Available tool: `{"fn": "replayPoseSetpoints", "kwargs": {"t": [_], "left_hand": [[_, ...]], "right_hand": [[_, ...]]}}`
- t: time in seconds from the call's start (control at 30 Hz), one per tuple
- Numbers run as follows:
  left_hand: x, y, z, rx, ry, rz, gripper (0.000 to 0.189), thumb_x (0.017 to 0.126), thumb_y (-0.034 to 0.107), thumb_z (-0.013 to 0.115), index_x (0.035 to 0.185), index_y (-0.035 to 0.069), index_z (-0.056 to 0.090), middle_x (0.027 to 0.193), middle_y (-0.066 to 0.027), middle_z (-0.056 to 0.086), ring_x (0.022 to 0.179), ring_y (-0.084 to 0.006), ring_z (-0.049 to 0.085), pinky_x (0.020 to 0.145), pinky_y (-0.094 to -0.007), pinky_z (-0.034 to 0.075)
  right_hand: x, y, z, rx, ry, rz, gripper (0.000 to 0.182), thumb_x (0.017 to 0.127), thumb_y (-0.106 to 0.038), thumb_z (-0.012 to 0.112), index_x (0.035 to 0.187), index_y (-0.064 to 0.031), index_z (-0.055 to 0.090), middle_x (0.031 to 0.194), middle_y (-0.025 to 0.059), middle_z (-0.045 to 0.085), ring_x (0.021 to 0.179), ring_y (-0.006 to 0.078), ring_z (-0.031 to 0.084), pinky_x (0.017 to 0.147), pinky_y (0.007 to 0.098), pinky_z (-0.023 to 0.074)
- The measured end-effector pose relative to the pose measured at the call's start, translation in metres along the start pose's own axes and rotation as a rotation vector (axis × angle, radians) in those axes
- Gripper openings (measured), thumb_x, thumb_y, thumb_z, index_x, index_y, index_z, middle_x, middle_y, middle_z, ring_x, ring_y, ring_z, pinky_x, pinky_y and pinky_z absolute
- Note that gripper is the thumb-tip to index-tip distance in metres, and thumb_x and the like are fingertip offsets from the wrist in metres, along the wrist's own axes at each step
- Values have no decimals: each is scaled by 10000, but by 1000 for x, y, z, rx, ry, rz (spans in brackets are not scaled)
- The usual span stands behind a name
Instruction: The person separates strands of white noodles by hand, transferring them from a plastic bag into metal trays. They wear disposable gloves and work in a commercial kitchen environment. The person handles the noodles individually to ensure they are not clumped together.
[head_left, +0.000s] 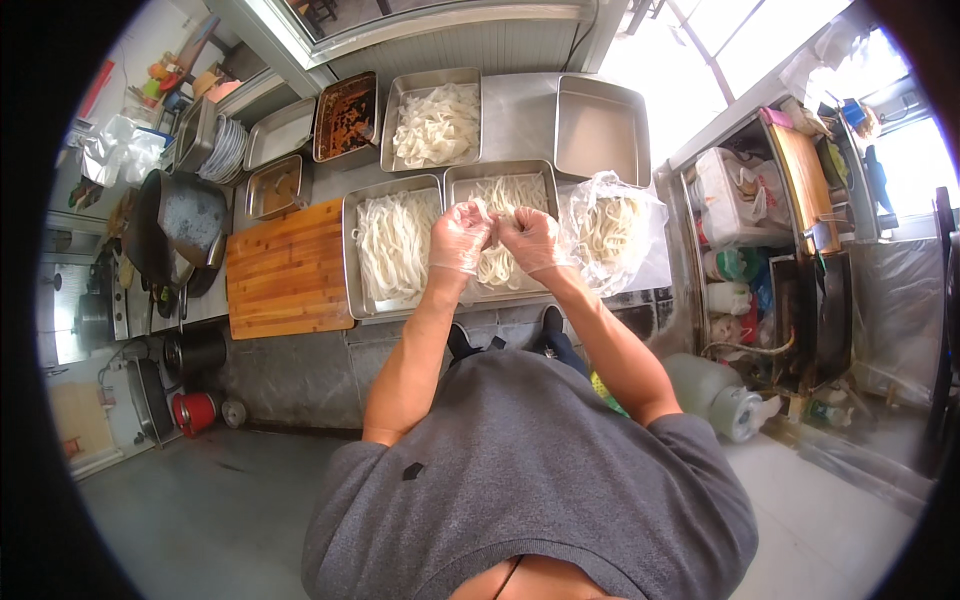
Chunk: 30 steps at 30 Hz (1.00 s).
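Note:
My left hand (459, 234) and my right hand (532, 238), both in clear plastic gloves, meet over a metal tray of pale noodles (501, 264). Their fingers are curled together around a few pale strands, which the fingers mostly hide. Just left of my left hand is a metal tray (349, 255) full of wide white noodles (394, 251). To the right of my right hand, round noodles (609, 229) lie in a clear plastic bag (592, 281). Behind, a tray holds broad, folded noodle sheets (439, 124).
A wooden cutting board (285, 270) lies left of the trays. Further left stand a wok (184, 210) and stacked plates (223, 150). At the back are a tray of red-brown sauce (345, 116) and a metal tray (602, 131). A shelf rack (694, 262) stands at the right.

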<state>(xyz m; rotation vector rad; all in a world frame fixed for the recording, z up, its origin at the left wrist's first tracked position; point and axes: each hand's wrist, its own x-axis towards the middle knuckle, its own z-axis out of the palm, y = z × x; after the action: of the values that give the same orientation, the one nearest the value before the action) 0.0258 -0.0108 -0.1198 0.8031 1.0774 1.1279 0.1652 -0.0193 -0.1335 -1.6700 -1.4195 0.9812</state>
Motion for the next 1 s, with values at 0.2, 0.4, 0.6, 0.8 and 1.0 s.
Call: {"fn": "replayPoseSetpoints", "kwargs": {"t": [0.2,0.4,0.6,0.8,1.0], "left_hand": [[0,0,-1,74,-29,48,159,882,-9,623,1032,-41,580,917,-103,666,795,-143,651,679,-259,556],[0,15,-10,48,-91,-4,134,915,70,612,1035,14,590,924,-110,684,804,-163,672,725,-281,568],[-5,85,-33,-1,-29,217,165,921,109,604,1064,28,602,910,-114,677,799,-174,667,754,-332,573],[-19,114,-41,100,-9,194,162,939,85,572,1076,1,589,940,-139,667,752,-163,661,692,-286,565],[2,56,-50,159,-163,135,184,969,81,526,1135,18,578,999,-120,669,764,-144,663,646,-246,536]], "right_hand": [[-10,-19,-3,-6,156,-114,261,818,-209,663,678,-22,550,578,86,533,555,146,482,543,350,426],[12,37,4,6,99,-39,188,799,-169,613,715,-9,560,628,149,565,566,230,537,556,383,441],[16,134,6,-170,191,13,246,789,-221,612,702,8,584,629,228,555,585,317,565,594,439,450],[2,94,-13,-132,65,6,178,791,-160,592,701,-8,615,611,158,584,585,199,595,555,370,450],[16,-3,-21,435,-220,92,101,817,-78,532,852,-11,600,621,60,607,516,127,561,483,260,446]]}}
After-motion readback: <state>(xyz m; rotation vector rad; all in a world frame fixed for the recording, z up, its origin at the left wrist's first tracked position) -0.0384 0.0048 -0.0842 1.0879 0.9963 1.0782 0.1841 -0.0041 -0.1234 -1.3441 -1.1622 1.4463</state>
